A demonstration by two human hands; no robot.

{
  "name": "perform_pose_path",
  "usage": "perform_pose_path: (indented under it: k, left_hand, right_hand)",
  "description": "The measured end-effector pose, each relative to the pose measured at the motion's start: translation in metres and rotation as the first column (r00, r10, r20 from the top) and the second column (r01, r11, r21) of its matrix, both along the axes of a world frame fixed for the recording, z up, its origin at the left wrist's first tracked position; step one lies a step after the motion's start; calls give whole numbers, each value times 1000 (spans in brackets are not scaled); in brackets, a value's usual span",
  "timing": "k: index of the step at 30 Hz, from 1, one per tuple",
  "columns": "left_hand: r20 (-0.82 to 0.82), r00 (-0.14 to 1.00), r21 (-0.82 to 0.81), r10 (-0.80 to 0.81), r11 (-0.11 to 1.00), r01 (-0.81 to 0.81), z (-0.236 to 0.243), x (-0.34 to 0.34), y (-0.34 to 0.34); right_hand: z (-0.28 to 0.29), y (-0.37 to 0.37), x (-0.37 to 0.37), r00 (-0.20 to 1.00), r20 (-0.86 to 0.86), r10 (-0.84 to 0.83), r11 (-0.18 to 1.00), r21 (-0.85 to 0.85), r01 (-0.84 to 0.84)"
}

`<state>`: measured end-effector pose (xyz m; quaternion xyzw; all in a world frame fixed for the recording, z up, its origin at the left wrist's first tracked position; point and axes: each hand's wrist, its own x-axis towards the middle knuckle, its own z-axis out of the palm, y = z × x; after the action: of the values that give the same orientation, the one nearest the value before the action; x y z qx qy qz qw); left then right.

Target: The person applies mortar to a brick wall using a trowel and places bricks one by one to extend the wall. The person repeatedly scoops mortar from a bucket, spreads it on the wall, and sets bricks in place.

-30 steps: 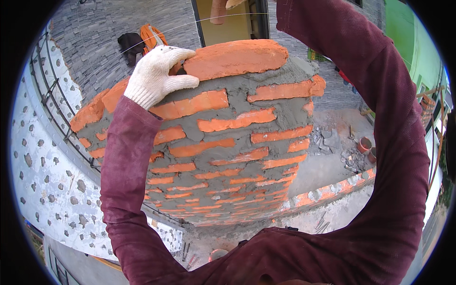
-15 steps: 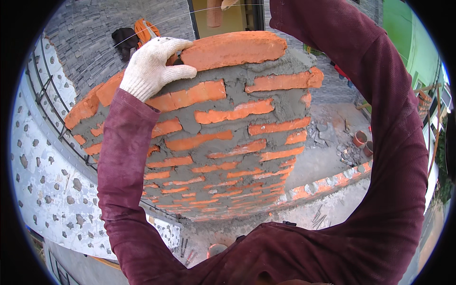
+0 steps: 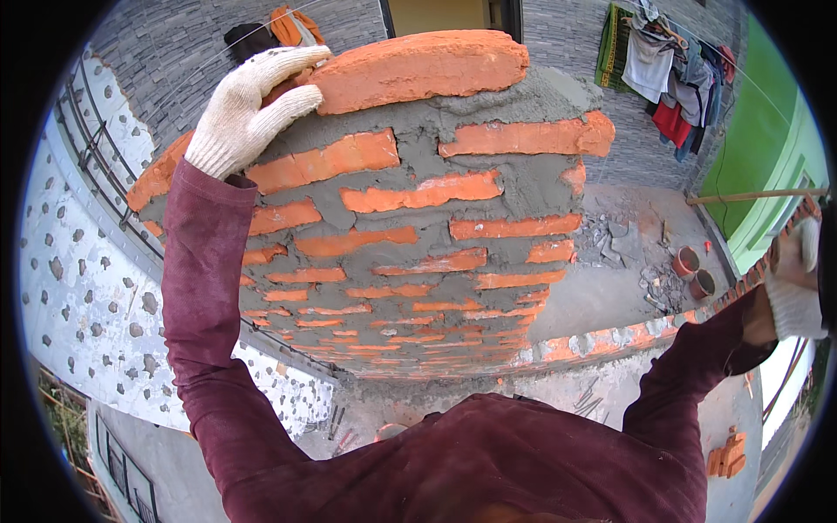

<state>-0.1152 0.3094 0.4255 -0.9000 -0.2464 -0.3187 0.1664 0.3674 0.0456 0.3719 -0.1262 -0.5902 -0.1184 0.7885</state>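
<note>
My left hand (image 3: 253, 113), in a white knit glove, reaches up to the top of a brick wall. Its thumb and fingers close around the left end of an orange-red brick (image 3: 423, 71). That brick lies on a bed of grey wet mortar (image 3: 558, 94), which runs on past the brick's right end. Below it, the wall (image 3: 449, 139) shows courses of bricks with mortar smeared over the joints. Out at the far right edge is my gloved right hand (image 3: 795, 283), its fingers curled; what they hold, if anything, is hidden at the picture's dark rim.
A thin string crosses behind the wall. Laundry (image 3: 671, 78) hangs at the back right. Two pots (image 3: 686, 260) and rubble stand on the ground beyond a low brick wall (image 3: 610, 338). A bar frame (image 3: 96, 148) runs along the left; stacked bricks (image 3: 727, 453) lie lower right.
My right arm has swung down from above the wall to the far right, bringing its hand into view. My left hand stays at the brick's end; the view has shifted.
</note>
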Motion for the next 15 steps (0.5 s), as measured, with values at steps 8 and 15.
perform_pose_path:
  k: [8,15]
  left_hand:
    - [14,962,-18,272,962,-272,21,51,-54]
    - [-202,845,-273,496,800,-535,50,122,-99]
  right_hand:
    - [-225,17,64,673,-733,96,632,-478,-610]
    - [-223,78,147,464,-695,549,253,-391,-885]
